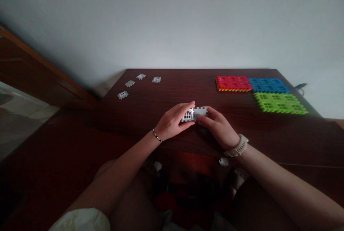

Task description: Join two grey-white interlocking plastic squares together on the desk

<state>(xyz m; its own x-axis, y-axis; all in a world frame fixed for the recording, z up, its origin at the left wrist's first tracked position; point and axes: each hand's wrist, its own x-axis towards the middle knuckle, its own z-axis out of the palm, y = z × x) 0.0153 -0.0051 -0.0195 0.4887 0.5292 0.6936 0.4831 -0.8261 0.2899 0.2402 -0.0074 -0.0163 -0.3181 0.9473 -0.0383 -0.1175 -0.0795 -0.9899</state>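
Note:
Above the front part of the table, my left hand (pixel 173 119) is closed on a grey interlocking tile with a window lattice (pixel 187 115), thumb below and fingers above. My right hand (pixel 218 126) pinches a plain grey interlocking tile (pixel 200 112) between thumb and fingers. The two tiles meet edge to edge, their toothed sides touching; whether the teeth are fully locked I cannot tell. Part of each tile is hidden by my fingers.
Several loose grey tiles (pixel 123 95) lie at the table's back left. A red panel (pixel 233 83), a blue panel (pixel 268 85) and a green panel (pixel 280 102) of joined tiles lie at the right. A wall (pixel 188 19) stands behind the dark wooden table (pixel 185 84).

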